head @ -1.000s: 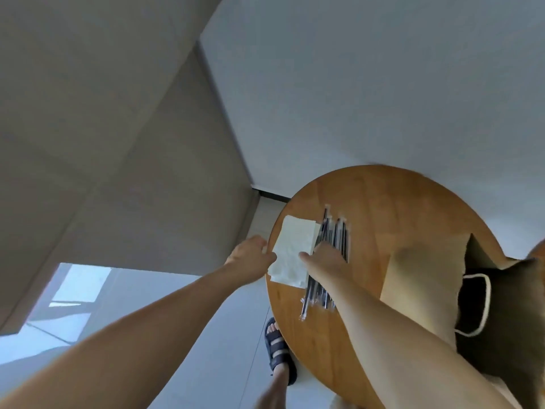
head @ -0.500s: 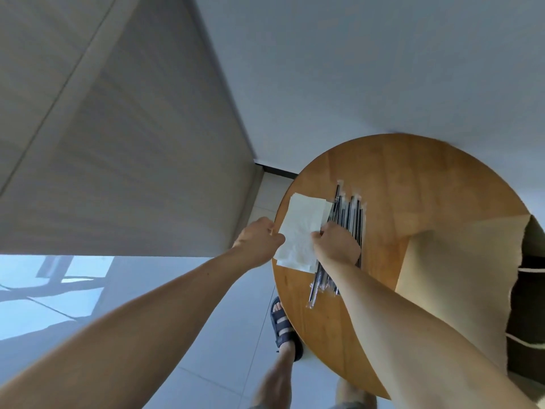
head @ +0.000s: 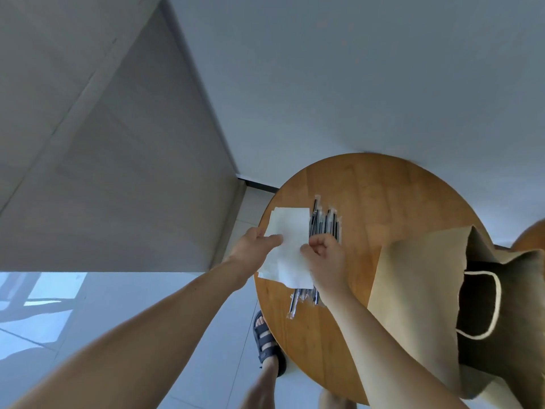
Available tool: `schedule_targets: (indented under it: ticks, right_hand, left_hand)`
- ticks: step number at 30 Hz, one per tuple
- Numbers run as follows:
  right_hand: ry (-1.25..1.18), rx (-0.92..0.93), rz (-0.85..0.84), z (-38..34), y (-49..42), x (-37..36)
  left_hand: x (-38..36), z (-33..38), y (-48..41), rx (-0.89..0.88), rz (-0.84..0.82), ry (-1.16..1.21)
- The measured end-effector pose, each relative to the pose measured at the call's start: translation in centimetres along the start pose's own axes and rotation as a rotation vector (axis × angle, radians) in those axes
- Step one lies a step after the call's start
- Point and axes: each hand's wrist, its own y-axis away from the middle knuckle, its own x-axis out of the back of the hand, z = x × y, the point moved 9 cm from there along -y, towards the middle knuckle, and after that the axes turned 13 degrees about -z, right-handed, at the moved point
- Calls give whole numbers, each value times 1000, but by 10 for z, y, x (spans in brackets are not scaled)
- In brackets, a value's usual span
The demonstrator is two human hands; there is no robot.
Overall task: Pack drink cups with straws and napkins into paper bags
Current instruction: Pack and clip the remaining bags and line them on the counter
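napkin: white, thin, creased | our L hand pinches its left edge, R hand its right | wrapped straws partly under it on tabletop

Napkin in left grip, right grip

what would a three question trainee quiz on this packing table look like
1. True or false: the wrapped straws lie inside the paper bag.
2. What do the left hand and right hand pinch? A) white napkin B) bag handle C) a cup
3. Fill in: the straws lie on the round ___ table.
Key: 1 false; 2 A; 3 wooden.
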Motion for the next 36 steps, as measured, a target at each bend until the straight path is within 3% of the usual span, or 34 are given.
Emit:
schedule_targets:
  ticks: [4, 7, 9, 11, 14, 19, 28, 36]
  right_hand:
    - [-292, -78, -69, 12, 3, 0]
    - [-267, -96, -37, 30, -2, 6]
    - [-98, -106, 54, 48, -4, 20]
    - [267, -157, 130, 61, -4, 32]
    - [738, -201, -4, 72, -3, 12]
    - [1012, -340, -126, 96, 7, -18]
    - [1080, -455, -116, 105, 7, -13]
    - [865, -482, -103, 92, 18, 7]
  left_hand:
    - [-28, -5, 2, 59, -190, 322]
    - [-29, -8, 1, 54, -141, 356]
    - [-21, -9, 1, 41, -53, 286]
    - [-11, -11, 2, 27, 18, 239]
    - [9, -16, 5, 16, 116, 218]
    - [25, -27, 12, 34, 185, 205]
    - [13, -29, 16, 39, 150, 146]
    - [4, -18, 20, 36, 114, 137]
